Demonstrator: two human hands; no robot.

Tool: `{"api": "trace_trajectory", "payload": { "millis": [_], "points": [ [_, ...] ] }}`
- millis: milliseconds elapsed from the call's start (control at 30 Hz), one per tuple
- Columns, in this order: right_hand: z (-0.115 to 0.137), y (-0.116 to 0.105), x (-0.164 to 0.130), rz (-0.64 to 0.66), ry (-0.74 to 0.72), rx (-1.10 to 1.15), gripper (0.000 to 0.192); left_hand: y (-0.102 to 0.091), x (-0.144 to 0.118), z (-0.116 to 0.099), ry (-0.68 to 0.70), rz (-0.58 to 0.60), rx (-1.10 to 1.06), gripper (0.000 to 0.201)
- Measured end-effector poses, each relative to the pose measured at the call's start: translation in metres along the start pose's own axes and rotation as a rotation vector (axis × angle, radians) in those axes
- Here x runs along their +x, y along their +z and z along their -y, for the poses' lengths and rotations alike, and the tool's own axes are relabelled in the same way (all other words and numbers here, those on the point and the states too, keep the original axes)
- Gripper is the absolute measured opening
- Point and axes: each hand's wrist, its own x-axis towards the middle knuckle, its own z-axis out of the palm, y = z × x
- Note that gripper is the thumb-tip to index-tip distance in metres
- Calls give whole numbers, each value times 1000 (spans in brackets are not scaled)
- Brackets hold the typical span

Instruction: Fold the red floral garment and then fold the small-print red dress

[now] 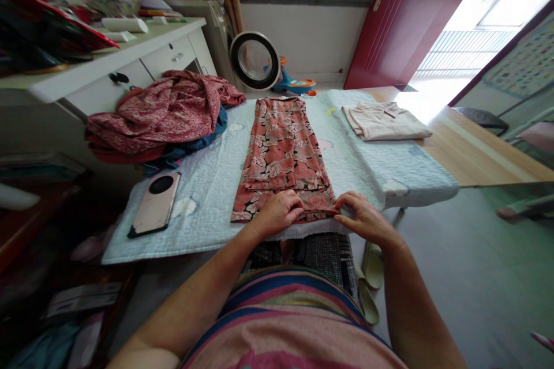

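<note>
A red floral garment point(283, 144) lies folded into a long strip on the pale blue quilted cover point(208, 196), its wider end towards me. My left hand point(280, 211) rests on that near end with the fingers curled and pressed together on the cloth. At the near right corner, my right hand point(362, 218) pinches the garment's edge between thumb and fingers. A folded cream garment point(385, 121) lies apart, at the far right of the cover.
Rumpled red patterned clothes point(173, 112) are heaped on the left, with a phone point(154, 204) lying nearer me. A cluttered white cabinet point(142, 63) stands beyond the heap. Bare wooden tabletop point(480, 144) extends rightwards. Behind stand a washing machine with its round door point(274, 60) open and a red door point(407, 6).
</note>
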Motion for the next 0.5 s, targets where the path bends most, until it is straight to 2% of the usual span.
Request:
{"api": "trace_trajectory", "payload": {
  "millis": [333, 500],
  "points": [
    [0, 2, 1, -7, 17, 10, 7, -2, -2, -2, 6, 3, -9, 11],
    [2, 5, 1, -51, 19, 19, 8, 0, -3, -8, 4, 0, 76, 11]
  ]
}}
